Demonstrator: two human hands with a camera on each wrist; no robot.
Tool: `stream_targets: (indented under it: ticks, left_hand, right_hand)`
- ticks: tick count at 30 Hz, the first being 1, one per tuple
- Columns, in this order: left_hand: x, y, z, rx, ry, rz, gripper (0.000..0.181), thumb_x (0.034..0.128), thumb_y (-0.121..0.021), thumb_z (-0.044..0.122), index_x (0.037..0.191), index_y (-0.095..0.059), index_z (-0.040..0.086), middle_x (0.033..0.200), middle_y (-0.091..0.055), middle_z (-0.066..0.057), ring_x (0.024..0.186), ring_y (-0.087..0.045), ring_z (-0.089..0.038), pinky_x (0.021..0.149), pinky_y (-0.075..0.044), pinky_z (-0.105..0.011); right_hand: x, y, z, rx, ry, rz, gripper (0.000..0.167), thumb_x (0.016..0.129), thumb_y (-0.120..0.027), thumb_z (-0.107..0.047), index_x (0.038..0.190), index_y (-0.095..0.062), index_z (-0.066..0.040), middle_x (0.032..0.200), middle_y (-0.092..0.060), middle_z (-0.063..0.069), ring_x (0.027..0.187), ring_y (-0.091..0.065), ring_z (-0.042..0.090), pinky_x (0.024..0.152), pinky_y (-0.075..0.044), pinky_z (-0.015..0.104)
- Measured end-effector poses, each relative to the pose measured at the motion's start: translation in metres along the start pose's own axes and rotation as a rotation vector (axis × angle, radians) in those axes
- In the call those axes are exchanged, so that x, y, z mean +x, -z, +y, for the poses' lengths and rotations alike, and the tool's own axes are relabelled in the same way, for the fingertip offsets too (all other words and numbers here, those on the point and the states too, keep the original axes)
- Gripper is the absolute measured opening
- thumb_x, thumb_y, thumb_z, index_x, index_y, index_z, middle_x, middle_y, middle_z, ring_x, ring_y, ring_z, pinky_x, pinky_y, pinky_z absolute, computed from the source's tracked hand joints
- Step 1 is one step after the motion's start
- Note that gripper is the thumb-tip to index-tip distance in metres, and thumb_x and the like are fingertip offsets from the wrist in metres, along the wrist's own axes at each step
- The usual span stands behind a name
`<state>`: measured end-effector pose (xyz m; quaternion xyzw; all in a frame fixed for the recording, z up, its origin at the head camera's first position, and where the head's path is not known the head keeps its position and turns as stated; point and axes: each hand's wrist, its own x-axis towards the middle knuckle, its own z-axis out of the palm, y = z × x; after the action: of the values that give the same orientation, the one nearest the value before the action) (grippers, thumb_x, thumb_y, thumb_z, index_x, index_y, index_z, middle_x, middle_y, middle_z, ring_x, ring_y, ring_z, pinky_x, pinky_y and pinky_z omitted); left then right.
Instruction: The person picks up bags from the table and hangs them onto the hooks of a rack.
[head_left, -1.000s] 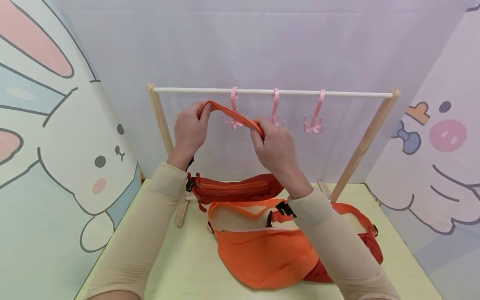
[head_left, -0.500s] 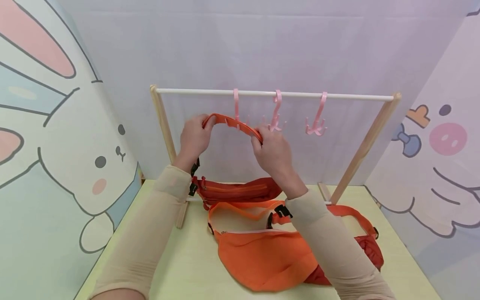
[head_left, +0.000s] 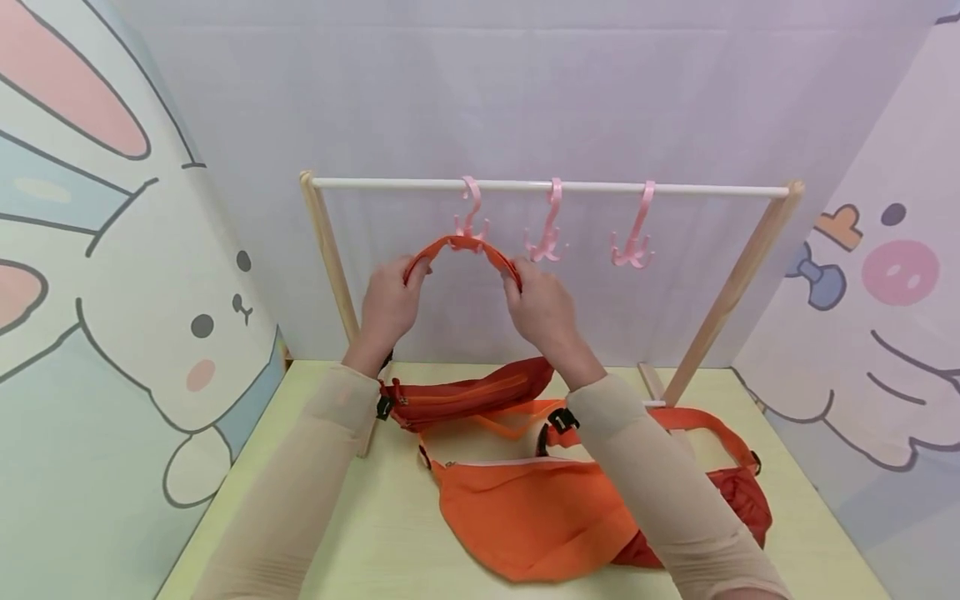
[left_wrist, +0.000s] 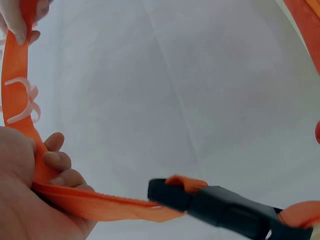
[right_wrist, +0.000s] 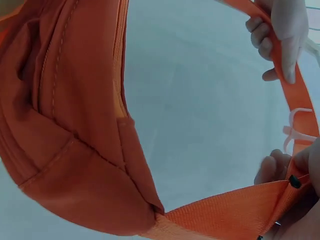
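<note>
My left hand (head_left: pixel 392 302) and right hand (head_left: pixel 543 304) each grip the orange strap (head_left: pixel 435 247) of a dark red waist bag (head_left: pixel 468 396), thumbs pressed on the webbing. Between them the strap arches up at the lower prongs of the leftmost pink hook (head_left: pixel 472 218). In the left wrist view, curved hook prongs (left_wrist: pixel 22 102) show in front of the strap. A black buckle (left_wrist: pixel 220 207) joins the strap beyond the left hand. The bag (right_wrist: pixel 85 110) hangs below, its zip side visible in the right wrist view. Parts of the strap's lower run are hidden behind my forearms.
Two more pink hooks, a middle one (head_left: pixel 551 225) and a right one (head_left: pixel 637 233), hang on the white rail (head_left: pixel 712 189) of a wooden-legged rack (head_left: pixel 731 296). An orange bag (head_left: pixel 532 521) and another dark red bag (head_left: pixel 742 500) lie on the pale table (head_left: pixel 360 533).
Both hands have lowered and come slightly closer together. The strap, earlier stretched slanting in front of the hook, now arches at its prongs. The left hook has turned, and the red bag hangs tilted.
</note>
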<state>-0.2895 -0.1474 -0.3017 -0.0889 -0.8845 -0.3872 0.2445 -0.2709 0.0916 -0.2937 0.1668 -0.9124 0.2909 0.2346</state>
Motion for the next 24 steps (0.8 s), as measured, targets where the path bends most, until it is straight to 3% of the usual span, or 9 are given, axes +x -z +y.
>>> stream_targets:
  ticks: [7,15,24]
  left_hand:
    - [-0.015,-0.007,-0.004,-0.045,-0.015,0.001,0.028,0.1130,-0.055,0.028,0.114,-0.073,0.006,0.078,-0.055,-0.010,0.064,-0.045,-0.028,0.057,-0.038,-0.038]
    - [-0.028,-0.015,-0.009,-0.067,-0.008,-0.005,0.030,0.1131,-0.055,0.030,0.115,-0.067,0.003,0.078,-0.053,-0.010,0.064,-0.045,-0.028,0.058,-0.038,-0.039]
    - [-0.041,-0.021,-0.017,-0.088,0.033,-0.008,0.027,0.1111,-0.059,0.028,0.124,-0.062,0.005,0.080,-0.053,-0.010,0.064,-0.047,-0.027,0.056,-0.039,-0.039]
  right_hand:
    - [0.005,-0.009,0.007,0.019,0.002,-0.038,0.021,0.113,-0.053,-0.027,0.118,-0.065,-0.010,0.072,-0.056,0.005,0.054,-0.048,0.025,0.050,-0.042,0.036]
    - [0.009,-0.016,0.019,0.011,-0.001,-0.046,0.021,0.113,-0.052,-0.027,0.111,-0.062,-0.008,0.075,-0.056,0.005,0.055,-0.048,0.024,0.052,-0.041,0.036]
    - [0.004,-0.022,0.030,0.010,-0.003,-0.053,0.020,0.109,-0.060,-0.027,0.115,-0.059,-0.007,0.073,-0.053,0.007,0.061,-0.051,0.027,0.057,-0.044,0.039]
